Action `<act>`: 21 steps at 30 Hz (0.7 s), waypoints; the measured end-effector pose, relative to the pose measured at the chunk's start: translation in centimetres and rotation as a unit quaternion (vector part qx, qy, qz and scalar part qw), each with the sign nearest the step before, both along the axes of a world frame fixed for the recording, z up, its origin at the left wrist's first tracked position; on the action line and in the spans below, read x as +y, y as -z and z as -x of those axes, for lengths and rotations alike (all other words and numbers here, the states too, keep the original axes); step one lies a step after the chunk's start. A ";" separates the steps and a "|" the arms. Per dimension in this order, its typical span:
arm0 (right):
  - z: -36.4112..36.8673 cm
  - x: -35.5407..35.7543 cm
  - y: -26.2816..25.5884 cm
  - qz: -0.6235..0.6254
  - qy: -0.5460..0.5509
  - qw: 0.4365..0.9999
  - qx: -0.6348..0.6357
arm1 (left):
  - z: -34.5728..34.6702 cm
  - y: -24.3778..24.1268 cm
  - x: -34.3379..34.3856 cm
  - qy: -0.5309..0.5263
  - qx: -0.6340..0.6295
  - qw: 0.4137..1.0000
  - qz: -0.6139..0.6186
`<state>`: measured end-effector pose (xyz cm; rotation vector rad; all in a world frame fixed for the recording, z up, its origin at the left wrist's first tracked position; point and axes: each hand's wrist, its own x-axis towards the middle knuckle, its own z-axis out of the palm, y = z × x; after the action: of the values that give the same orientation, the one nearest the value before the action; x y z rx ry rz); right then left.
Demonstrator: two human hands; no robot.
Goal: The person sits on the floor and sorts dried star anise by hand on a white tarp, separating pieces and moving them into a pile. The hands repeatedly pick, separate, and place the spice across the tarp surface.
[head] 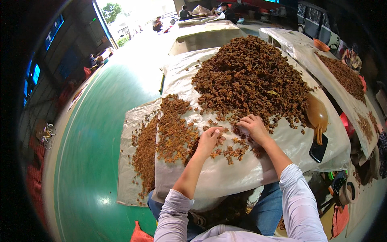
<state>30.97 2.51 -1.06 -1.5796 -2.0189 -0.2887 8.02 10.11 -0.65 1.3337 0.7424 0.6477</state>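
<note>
A tall heap of dried star anise [248, 72] lies on a table covered with pale plastic sheeting [290, 145]. Near the heap's front edge, my right hand [254, 127] reaches down with bent fingers over loose pieces; whether it holds any is hidden. My left hand [210, 137] is beside it, fingers curled and thumb against the forefinger, with small brown pieces at the fingertips. Between and below the hands lie scattered star anise pieces [235, 151]. A looser spread of star anise [173, 130] covers the sheet left of my left hand.
More star anise [146, 154] lies on a lower sheet at the left. A tied amber plastic bag [317, 113] and a black phone [318, 148] rest at the right. Another covered table [305, 45] stands beyond, with a person [352, 59] beside it. Green floor [90, 145] extends left.
</note>
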 end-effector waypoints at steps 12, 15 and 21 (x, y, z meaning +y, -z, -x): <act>1.1 -0.9 1.0 0.055 -0.066 0.996 0.031 | 3.4 -1.4 -1.8 -0.055 -0.105 0.987 0.111; 1.4 -1.2 1.5 0.049 -0.016 0.987 0.152 | 3.4 -1.2 -2.5 -0.049 -0.191 0.964 0.176; 1.0 -0.3 1.6 0.016 0.092 0.940 0.328 | 5.5 -0.4 -2.9 0.042 -0.253 0.944 0.205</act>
<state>30.02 2.18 -2.62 -1.6089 -1.3705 0.1921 2.53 7.25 -0.28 0.7611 0.3680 0.6860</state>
